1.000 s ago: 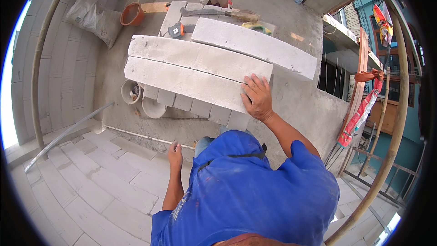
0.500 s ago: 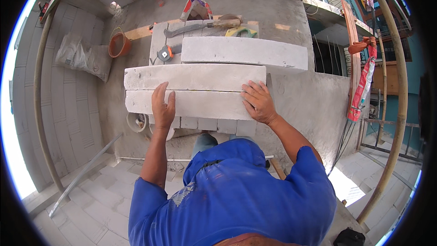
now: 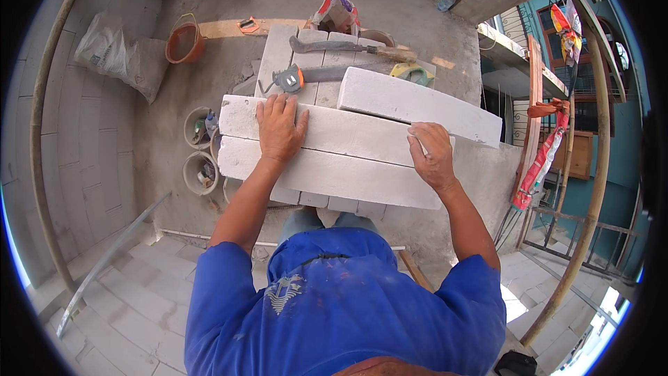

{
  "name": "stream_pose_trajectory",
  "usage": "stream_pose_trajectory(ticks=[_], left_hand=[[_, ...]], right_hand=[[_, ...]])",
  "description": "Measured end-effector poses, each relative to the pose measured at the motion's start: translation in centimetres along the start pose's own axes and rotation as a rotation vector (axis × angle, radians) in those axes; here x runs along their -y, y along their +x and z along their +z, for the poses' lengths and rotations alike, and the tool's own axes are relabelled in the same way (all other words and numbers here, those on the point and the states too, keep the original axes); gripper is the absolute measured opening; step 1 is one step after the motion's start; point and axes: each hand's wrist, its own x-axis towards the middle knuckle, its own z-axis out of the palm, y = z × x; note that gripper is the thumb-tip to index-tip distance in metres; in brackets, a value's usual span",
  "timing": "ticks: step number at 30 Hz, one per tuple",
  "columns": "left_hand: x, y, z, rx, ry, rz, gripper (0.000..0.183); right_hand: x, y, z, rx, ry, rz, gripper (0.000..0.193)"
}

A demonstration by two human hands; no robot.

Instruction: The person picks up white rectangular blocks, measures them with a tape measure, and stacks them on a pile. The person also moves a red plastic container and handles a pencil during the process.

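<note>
Two long white concrete blocks (image 3: 334,157) lie side by side on a stack of blocks in front of me. My left hand (image 3: 280,127) rests flat on the farther of the two, fingers spread. My right hand (image 3: 432,154) lies on that block's right part, fingertips touching the edge of a third white block (image 3: 417,104) that sits slanted on top at the right. Neither hand grips anything.
Behind the blocks lie a hand saw (image 3: 351,47), a tape measure (image 3: 289,79) and a yellow-green tool (image 3: 409,70). An orange bucket (image 3: 184,43) and a grey sack (image 3: 115,56) stand at far left. Two small pails (image 3: 200,150) sit left of the stack. Scaffold poles (image 3: 591,188) rise at right.
The view has shifted and come closer to the blocks. My left hand slid further onto the far block; my right hand moved up to the slanted block's edge.
</note>
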Motion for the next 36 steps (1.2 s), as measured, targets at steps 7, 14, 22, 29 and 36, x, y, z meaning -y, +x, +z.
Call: stream_pose_trajectory(ticks=[7, 14, 22, 29, 36], left_hand=[[0.5, 0.3, -0.1, 0.011, -0.049, -0.024, 0.044], [0.6, 0.9, -0.8, 0.067, -0.111, -0.058, 0.044], [1.2, 0.7, -0.7, 0.086, -0.194, -0.093, 0.044], [1.7, 0.3, -0.5, 0.055, -0.220, -0.084, 0.043], [1.7, 0.3, -0.8, 0.035, -0.311, -0.052, 0.039]], right_hand=[[0.9, 15.2, 7.7, 0.138, 0.116, 0.022, 0.021], [4.1, 24.3, 22.9, 1.006, -0.207, -0.021, 0.063], [5.3, 22.7, 33.8, 1.124, -0.433, 0.004, 0.074], [4.8, 23.2, 33.5, 1.036, -0.415, 0.058, 0.071], [6.6, 24.7, 19.7, 0.475, 0.198, 0.262, 0.085]])
